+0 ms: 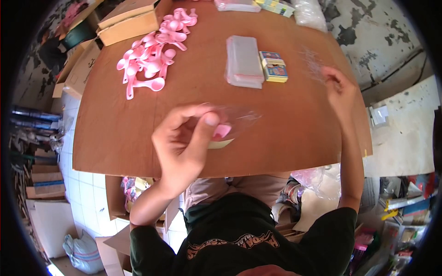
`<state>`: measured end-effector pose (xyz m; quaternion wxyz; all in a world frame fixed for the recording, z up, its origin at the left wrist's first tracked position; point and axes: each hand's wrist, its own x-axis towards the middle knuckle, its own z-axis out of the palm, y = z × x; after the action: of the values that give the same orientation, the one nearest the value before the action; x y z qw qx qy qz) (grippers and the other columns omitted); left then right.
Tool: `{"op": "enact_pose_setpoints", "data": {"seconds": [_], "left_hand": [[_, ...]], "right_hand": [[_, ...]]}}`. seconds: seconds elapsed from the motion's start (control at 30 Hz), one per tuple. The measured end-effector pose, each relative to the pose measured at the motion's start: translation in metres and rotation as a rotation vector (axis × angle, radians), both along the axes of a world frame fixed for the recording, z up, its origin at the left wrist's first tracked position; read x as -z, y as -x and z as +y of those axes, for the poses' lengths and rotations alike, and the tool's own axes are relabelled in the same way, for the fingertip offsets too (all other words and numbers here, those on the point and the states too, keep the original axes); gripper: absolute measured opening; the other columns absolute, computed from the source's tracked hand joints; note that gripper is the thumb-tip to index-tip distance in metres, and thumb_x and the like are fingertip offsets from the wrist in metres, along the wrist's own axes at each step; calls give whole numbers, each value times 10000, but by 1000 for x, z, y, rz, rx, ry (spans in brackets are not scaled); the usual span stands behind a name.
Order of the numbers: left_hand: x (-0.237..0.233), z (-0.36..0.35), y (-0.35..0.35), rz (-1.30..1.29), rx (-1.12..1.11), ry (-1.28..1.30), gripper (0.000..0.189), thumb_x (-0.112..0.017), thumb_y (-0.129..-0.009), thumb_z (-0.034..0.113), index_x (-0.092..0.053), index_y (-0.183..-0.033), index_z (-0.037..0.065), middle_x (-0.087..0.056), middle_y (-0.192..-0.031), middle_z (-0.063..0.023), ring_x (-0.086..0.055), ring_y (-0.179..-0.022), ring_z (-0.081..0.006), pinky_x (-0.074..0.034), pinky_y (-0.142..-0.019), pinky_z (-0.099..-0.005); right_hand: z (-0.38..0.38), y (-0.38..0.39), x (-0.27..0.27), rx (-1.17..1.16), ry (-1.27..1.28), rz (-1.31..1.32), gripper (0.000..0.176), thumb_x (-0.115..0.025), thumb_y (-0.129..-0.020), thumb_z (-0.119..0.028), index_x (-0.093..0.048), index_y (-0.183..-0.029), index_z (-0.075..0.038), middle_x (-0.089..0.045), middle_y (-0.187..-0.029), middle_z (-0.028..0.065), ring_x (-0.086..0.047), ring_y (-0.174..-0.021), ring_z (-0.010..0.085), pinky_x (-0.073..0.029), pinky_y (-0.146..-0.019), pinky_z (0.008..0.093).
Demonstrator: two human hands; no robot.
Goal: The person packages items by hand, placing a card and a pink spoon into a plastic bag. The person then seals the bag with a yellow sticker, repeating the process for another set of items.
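My left hand is closed, pinching a clear plastic bag above the near part of the table. Part of a pink spoon shows in the bag beside my thumb, and a pale yellow card edge shows just below it. My right hand is at the table's right side with fingers curled together, slightly blurred. Thin clear plastic strips lie by its fingertips; whether it holds one is too small to make out.
Pink spoons are heaped at the left, near a cardboard box. A stack of clear bags lies mid-table beside banded card packs. More packs and a clear plastic roll sit at the far edge.
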<state>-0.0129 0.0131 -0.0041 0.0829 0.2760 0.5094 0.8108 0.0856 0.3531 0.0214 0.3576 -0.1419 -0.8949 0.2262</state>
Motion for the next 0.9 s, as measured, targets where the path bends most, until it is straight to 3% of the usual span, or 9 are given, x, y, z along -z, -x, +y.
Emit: {"op": "enact_pose_setpoints", "data": {"seconds": [0.1,0.13,0.2,0.27,0.37,0.47,0.53,0.77,0.9], "left_hand": [[1,8,0,-14,27,15,137,-598,-910,40,-585,-1019,-42,-650,-899,-89,-653,-792,-135,-549,-702,-249],[1,10,0,-8,21,21,137,-598,-910,40,-585,-1019,-42,-650,-899,-89,-653,-792,-135,-549,-702,-249],[1,13,0,-21,36,-55,144,-599,-908,38,-584,-1027,-43,-644,-909,-88,-649,-815,-139,-550,-708,-250],[2,12,3,-2,17,-57,150,-603,-903,26,-584,-1035,-42,-642,-934,-92,-641,-855,-146,-540,-736,-258],[3,5,7,9,37,-72,176,-606,-897,9,-586,-1065,-38,-643,-954,-92,-630,-891,-148,-526,-768,-270],[10,-4,13,-75,137,-109,199,-616,-890,6,-598,-1083,-38,-651,-982,-93,-619,-909,-136,-512,-789,-271],[23,-9,17,-56,147,42,205,-629,-884,15,-617,-1082,-39,-666,-951,-84,-623,-880,-121,-515,-776,-264],[35,-12,21,-43,58,125,147,-650,-876,38,-660,-1000,-40,-690,-897,-85,-630,-815,-94,-517,-718,-234],[39,-15,23,64,-45,185,144,-653,-874,42,-667,-996,-33,-692,-892,-81,-629,-801,-89,-514,-708,-228]], "right_hand": [[-97,5,-9,-473,195,-211,275,-684,-826,-122,-655,-1082,-25,-691,-990,87,-642,-899,148,-501,-797,290],[-116,9,-4,-609,206,-191,371,-751,-793,-219,-650,-1094,-27,-691,-979,94,-640,-902,159,-497,-802,295],[-151,17,5,-708,282,-197,410,-763,-782,-241,-640,-1100,-13,-692,-962,94,-657,-858,163,-505,-776,301],[-169,28,15,-757,517,-126,329,-719,-826,-168,-635,-1093,6,-695,-938,93,-668,-831,140,-515,-746,271],[-175,37,24,-738,624,-60,237,-646,-878,-87,-627,-1078,38,-695,-923,98,-672,-819,119,-521,-732,235],[-177,33,18,-720,826,-185,170,-588,-919,-51,-615,-1053,51,-668,-947,86,-632,-883,120,-510,-789,252],[-175,34,23,-721,857,-189,180,-594,-917,-59,-616,-1057,52,-669,-954,93,-633,-890,124,-512,-790,253],[-175,37,27,-695,1025,-212,229,-642,-892,-94,-634,-1051,71,-682,-931,117,-655,-821,128,-549,-702,248],[-175,37,34,-700,946,-162,217,-650,-882,-77,-641,-1040,72,-682,-927,119,-658,-807,136,-554,-677,252]]}}
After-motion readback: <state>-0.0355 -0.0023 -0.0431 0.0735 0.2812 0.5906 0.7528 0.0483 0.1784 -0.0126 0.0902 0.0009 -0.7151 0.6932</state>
